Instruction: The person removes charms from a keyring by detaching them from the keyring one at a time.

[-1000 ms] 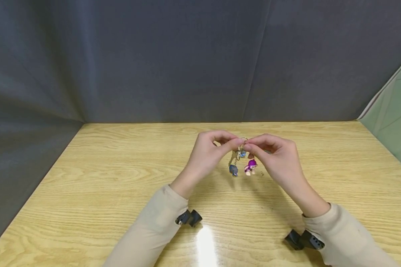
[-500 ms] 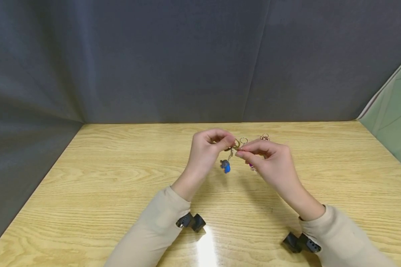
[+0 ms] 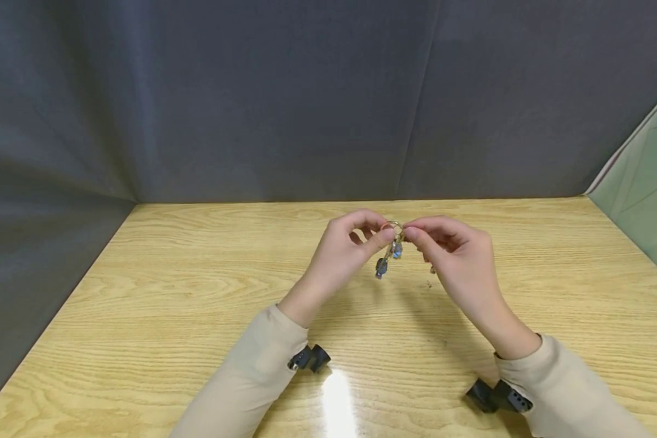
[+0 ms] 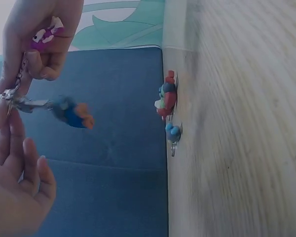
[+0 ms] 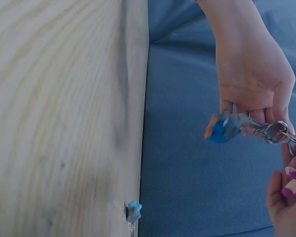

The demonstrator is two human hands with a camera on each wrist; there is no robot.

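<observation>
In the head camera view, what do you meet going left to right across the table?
Left sleeve → left hand → key ring with the blue figure charm → right hand → right sleeve, all above the wooden table.

I find no legible text, label, brand, number or sign in any view. The key-ring charms at centre frame carry none that I can read. The wooden table shows grain only.

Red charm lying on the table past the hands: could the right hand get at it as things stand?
Probably not yet: the right hand is pinching the key ring and cupping a purple charm; the red charm lies unobstructed.
</observation>
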